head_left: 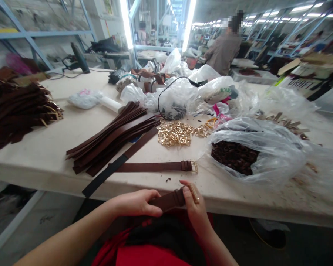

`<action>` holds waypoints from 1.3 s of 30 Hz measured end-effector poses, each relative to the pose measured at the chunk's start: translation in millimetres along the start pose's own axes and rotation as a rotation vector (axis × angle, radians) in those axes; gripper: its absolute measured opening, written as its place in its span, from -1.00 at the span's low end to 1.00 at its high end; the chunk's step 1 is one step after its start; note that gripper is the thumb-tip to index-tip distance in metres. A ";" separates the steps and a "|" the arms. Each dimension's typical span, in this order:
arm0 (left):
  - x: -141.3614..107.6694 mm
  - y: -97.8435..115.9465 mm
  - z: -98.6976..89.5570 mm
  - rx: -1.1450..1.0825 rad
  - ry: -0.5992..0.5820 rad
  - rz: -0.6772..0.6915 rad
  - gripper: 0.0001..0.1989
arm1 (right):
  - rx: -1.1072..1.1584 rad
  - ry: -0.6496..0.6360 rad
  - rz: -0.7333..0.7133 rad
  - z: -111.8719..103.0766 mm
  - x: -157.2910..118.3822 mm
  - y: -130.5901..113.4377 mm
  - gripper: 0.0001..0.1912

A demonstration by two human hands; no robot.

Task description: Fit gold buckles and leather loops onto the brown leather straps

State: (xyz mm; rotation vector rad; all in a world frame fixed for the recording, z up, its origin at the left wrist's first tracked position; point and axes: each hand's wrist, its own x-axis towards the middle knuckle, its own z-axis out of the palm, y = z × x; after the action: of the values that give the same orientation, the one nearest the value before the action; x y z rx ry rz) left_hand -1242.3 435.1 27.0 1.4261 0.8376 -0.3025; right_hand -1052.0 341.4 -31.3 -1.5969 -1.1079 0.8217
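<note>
A brown leather belt (168,201) is held between my two hands at the table's front edge. My left hand (140,203) grips its strap, thumb on top. My right hand (192,203) closes on the buckle end, where a gold buckle (194,194) shows beside the fingers. Just beyond lies another brown belt (155,167), its gold buckle pointing right. A strap with a dark end (108,175) crosses that belt's left part. Behind it sits a stack of brown straps (108,142), and to their right is a heap of gold buckles (176,133).
An open plastic bag (277,147) holds small dark brown loops (234,157) at right. A pile of buckled belts (13,107) is on the left. Clear plastic bags (183,88) and a white roll (112,104) lie farther back. A person (224,48) stands beyond the table.
</note>
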 end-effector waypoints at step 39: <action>30.3 -6.6 -128.5 0.978 1.178 -0.175 -0.82 | -1.088 0.198 -0.575 -16.3 40.0 67.7 -0.40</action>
State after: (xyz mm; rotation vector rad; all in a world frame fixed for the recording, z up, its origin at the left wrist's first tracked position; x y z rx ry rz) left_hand -1267.5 564.0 11.6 2.4968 1.9343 0.0742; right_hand -1005.2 366.7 -91.4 -1.9423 -1.8889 -0.4238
